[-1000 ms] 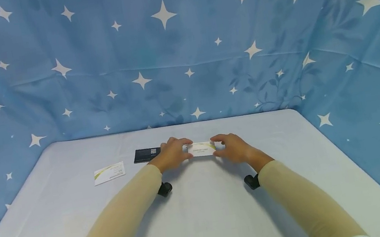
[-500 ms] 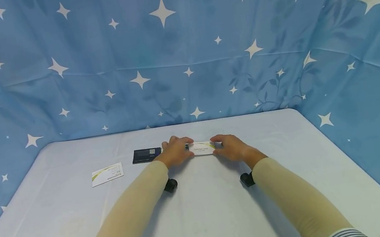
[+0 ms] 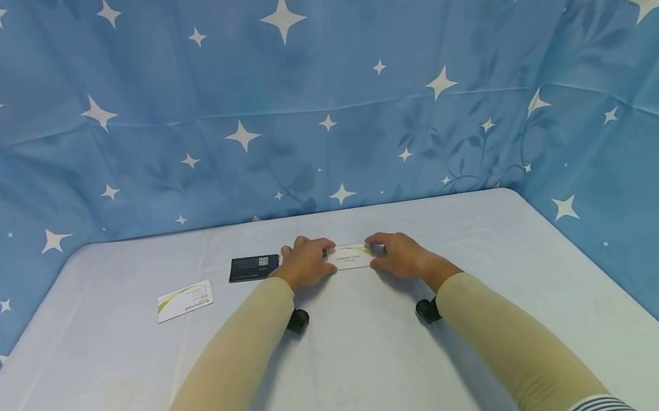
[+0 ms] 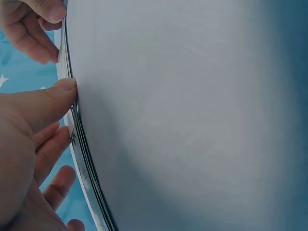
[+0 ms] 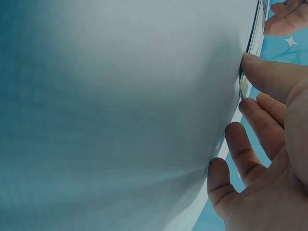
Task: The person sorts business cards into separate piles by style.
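A white business card [image 3: 350, 257] with a yellow-green curve and printed lettering lies flat on the table between my two hands. My left hand [image 3: 305, 262] has its thumb and index finger bent round the near and far edges at the card's left end. A dark patch shows between these fingers, though the palm covers most of what is there. My right hand [image 3: 400, 254] pinches the card's right end the same way. Seen edge-on in the left wrist view, several thin card edges [image 4: 89, 156] run beneath the left hand's fingers [image 4: 62, 89].
Left of my left hand lies a dark business card [image 3: 253, 268] with a QR code. Farther left, a white card [image 3: 184, 301] with a yellow-green curve lies slightly askew. The white table [image 3: 356, 374] meets a blue star-patterned curtain [image 3: 312, 93] at its far edge.
My left hand has shifted slightly right, and a dark patch now shows between its fingers beside the white card. The right hand stays at the card's right end. The head view has shifted a little.
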Demonstrator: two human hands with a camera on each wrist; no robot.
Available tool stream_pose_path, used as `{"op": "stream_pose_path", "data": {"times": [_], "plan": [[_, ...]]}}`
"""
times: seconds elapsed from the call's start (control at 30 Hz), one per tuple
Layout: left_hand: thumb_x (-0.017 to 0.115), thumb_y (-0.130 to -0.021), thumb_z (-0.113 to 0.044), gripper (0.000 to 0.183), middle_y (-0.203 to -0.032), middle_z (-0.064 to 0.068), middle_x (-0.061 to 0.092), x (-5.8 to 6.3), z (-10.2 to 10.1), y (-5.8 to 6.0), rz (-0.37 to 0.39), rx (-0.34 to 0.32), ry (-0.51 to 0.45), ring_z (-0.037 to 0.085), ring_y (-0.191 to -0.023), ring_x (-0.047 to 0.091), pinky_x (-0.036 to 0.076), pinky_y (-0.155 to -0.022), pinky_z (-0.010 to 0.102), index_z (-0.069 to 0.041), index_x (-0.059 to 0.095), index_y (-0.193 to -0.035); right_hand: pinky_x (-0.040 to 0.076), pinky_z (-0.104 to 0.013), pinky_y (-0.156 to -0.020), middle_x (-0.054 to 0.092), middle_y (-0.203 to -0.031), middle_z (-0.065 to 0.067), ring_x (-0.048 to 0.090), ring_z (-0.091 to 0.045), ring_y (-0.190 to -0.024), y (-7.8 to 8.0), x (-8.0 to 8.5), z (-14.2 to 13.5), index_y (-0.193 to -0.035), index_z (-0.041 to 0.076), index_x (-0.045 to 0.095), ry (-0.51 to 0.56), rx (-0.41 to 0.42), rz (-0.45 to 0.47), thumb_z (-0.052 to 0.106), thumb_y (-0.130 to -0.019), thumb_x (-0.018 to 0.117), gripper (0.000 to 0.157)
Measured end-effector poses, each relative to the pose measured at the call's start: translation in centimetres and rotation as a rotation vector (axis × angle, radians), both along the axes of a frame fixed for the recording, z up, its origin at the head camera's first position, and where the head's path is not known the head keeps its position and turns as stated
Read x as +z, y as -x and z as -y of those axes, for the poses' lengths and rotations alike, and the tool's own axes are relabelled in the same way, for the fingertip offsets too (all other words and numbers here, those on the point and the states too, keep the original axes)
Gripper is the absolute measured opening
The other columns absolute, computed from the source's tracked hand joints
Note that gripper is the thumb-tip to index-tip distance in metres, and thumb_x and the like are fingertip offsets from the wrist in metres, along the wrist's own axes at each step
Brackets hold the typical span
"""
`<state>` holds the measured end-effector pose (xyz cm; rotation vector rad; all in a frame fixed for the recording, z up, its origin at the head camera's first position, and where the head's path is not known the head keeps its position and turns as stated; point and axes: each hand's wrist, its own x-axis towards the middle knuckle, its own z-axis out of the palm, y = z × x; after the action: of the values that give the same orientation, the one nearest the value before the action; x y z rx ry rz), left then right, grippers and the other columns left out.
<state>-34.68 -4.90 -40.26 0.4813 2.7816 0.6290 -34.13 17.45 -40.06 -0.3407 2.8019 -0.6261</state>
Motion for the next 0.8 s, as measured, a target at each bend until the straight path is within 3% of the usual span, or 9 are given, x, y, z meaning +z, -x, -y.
{"op": "stream_pose_path", "data": {"times": [0.27, 0.43, 0.57, 0.8], "plan": [[0.071, -0.095, -0.032, 0.055, -0.135, 0.005, 0.057, 0.3, 0.0, -0.4, 0.004, 0.01, -0.008, 0.027, -0.128, 0.037, 0.024, -0.098, 0.049, -0.02, 0.054, -0.146, 0.027, -0.055, -0.112, 0.046, -0.15, -0.017, 0.038, -0.037, -0.14, -0.4, 0.0, 0.0, -0.149, 0.014, 0.049, 0.021, -0.041, 0.02, 0.024, -0.095, 0.07, 0.059], [0.071, -0.094, -0.035, 0.06, -0.14, 0.005, 0.055, 0.8, 1.0, -0.7, 0.002, 0.004, -0.026, 0.027, -0.131, 0.036, 0.024, -0.099, 0.051, -0.022, 0.051, -0.149, 0.033, -0.053, -0.109, 0.051, -0.145, -0.019, 0.048, -0.035, -0.131, -0.9, 0.4, -0.2, -0.15, 0.012, 0.047, 0.033, -0.049, 0.017, 0.026, -0.094, 0.071, 0.063], [0.071, -0.094, -0.036, 0.063, -0.145, 0.005, 0.053, 1.3, 2.7, -1.2, 0.012, -0.003, -0.045, 0.027, -0.135, 0.036, 0.025, -0.1, 0.053, -0.023, 0.048, -0.151, 0.038, -0.051, -0.105, 0.051, -0.145, -0.018, 0.051, -0.034, -0.127, -1.3, 0.8, -0.3, -0.151, 0.01, 0.045, 0.077, -0.019, 0.011, 0.028, -0.094, 0.071, 0.065], [0.071, -0.094, -0.032, 0.061, -0.145, 0.01, 0.052, 2.3, 6.8, -3.4, -0.025, 0.005, -0.136, 0.033, -0.139, 0.036, 0.025, -0.1, 0.059, -0.018, 0.049, -0.15, 0.04, -0.05, -0.103, 0.051, -0.146, -0.01, 0.049, -0.032, -0.13, -2.3, 1.4, 1.2, -0.149, 0.011, 0.048, 0.237, 0.036, -0.017, 0.029, -0.091, 0.074, 0.066]]}}
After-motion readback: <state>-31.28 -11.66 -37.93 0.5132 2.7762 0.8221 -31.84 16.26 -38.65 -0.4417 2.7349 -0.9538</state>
